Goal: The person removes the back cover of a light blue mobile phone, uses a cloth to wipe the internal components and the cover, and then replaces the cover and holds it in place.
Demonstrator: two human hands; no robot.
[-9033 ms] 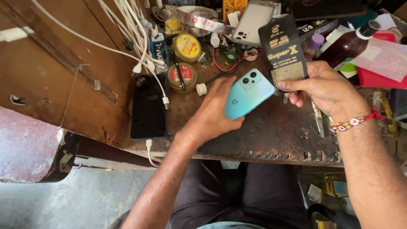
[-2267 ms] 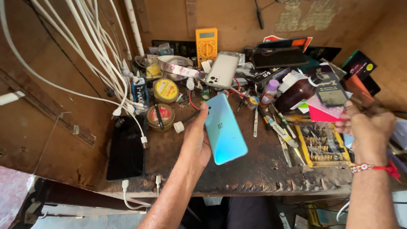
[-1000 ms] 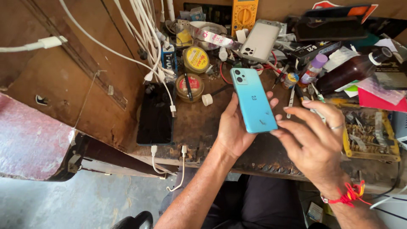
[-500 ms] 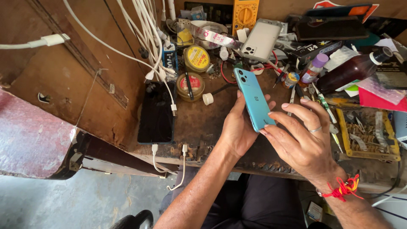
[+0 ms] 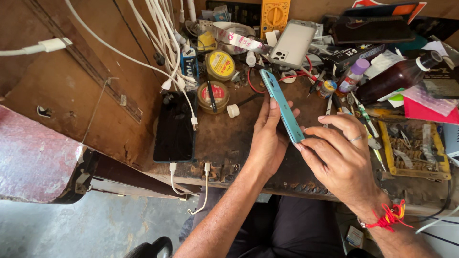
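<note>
I see a cluttered bench (image 5: 224, 143). Above it, my left hand (image 5: 265, 138) grips the teal phone (image 5: 283, 106), tilted on edge; right hand (image 5: 337, 155) fingers, spread, touch its lower end.

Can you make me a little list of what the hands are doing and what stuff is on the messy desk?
left hand: left hand holds the teal phone tilted on its edge
right hand: right hand touches the phone's lower end with its fingertips
right wrist: red thread band
beside the left hand: black phone lying flat on the wooden bench
behind: two round tins, white cables, yellow meter, brown bottle
far right: yellow tray of small parts
</note>
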